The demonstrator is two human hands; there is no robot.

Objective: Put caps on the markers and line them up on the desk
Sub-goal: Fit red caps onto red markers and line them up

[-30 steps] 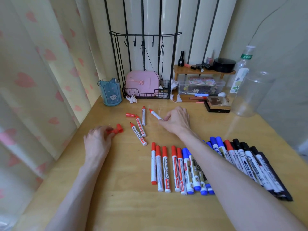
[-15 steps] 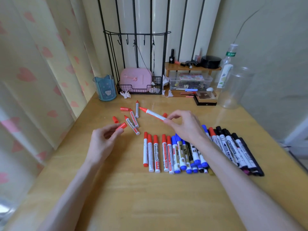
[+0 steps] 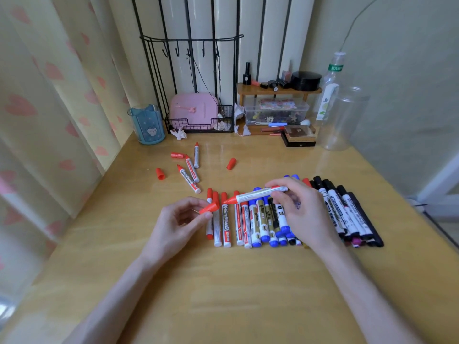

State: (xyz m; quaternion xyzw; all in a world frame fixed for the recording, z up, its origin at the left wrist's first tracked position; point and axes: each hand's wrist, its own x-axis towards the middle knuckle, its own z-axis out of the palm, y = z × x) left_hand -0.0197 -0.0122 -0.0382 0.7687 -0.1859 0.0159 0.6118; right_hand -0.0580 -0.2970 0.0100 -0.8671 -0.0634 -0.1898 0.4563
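The left hand (image 3: 181,219) pinches a red cap (image 3: 210,208) between thumb and fingertips, its open end turned toward the right hand (image 3: 300,212). That hand grips a red marker (image 3: 258,194) by the rear of its barrel. The marker's bare tip points at the cap, close to it but not yet inside. Both are held just above the row of capped markers (image 3: 226,227) on the worktop (image 3: 223,294). The two hands are apart, each closed round its own piece.

Most of the job looks done, I'd say. The row runs reds on the left, blues in the middle and blacks on the right, though the blues and blacks crowd and overlap rather than lie square.

Farther back, three uncapped red markers (image 3: 188,179) lie loose and askew, with three loose red caps (image 3: 231,163) scattered near them. Once this marker is capped and laid in the row, three more pairings remain by my count, and perhaps some straightening.
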